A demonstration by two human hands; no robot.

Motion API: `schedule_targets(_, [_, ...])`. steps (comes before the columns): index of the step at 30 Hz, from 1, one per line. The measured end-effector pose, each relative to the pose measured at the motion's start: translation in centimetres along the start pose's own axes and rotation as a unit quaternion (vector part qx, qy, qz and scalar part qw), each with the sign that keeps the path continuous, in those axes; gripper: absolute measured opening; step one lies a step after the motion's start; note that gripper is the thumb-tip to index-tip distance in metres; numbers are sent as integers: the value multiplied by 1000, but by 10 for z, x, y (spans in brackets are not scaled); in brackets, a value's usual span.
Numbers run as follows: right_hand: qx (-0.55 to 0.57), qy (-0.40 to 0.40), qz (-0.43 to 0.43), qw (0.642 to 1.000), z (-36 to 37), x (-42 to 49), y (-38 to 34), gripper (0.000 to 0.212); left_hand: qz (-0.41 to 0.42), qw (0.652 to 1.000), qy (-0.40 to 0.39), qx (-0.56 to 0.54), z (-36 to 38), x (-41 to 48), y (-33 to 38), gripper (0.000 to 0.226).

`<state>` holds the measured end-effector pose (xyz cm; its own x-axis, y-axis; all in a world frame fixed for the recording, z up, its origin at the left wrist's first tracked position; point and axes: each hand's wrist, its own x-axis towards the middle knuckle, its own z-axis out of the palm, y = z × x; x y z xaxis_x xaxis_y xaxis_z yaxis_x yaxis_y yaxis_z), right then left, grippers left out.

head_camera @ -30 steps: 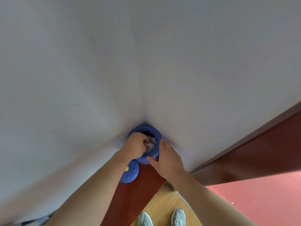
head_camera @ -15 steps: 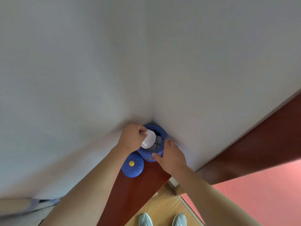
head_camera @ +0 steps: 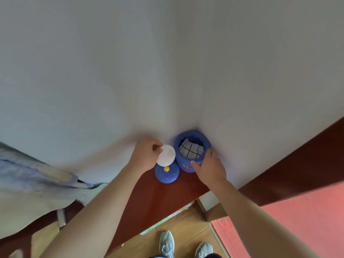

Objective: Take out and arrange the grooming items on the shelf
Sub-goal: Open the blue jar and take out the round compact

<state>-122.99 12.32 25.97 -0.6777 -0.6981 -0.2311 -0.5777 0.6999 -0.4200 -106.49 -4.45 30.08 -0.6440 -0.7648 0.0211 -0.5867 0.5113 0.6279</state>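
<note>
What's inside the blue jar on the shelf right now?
The open blue jar holds something white with a black grid pattern, filling most of the mouth. Anything beneath it is hidden. The right hand steadies the jar.

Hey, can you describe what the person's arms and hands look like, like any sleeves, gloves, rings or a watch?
Both arms are bare from the bottom edge of the frame up to the hands, with no sleeves in view. The left hand and the right hand wear no gloves, and no rings, watch or bracelet show on the fingers or wrists. Lower down, the person wears light grey lace-up sneakers.
</note>
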Motion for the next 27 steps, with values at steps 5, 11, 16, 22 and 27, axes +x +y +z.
schedule_targets(5, [-11,-2,-6,1000,1,1,1,90,-57,998,-5,4,4,-22,-35,15])
schedule_targets(11, [-12,3,-9,1000,2,1,2,90,-112,993,-27,15,18,-39,-75,18])
schedule_targets(16, [-11,10,-12,1000,5,2,3,89,-140,989,-28,31,28,-49,-97,21])
schedule_targets(22, [-11,18,-14,1000,6,2,4,89,-159,986,-34,31,41,-55,-115,23])
schedule_targets(27, [-7,21,-17,1000,7,1,4,88,-151,987,-34,36,50,-55,-123,21])
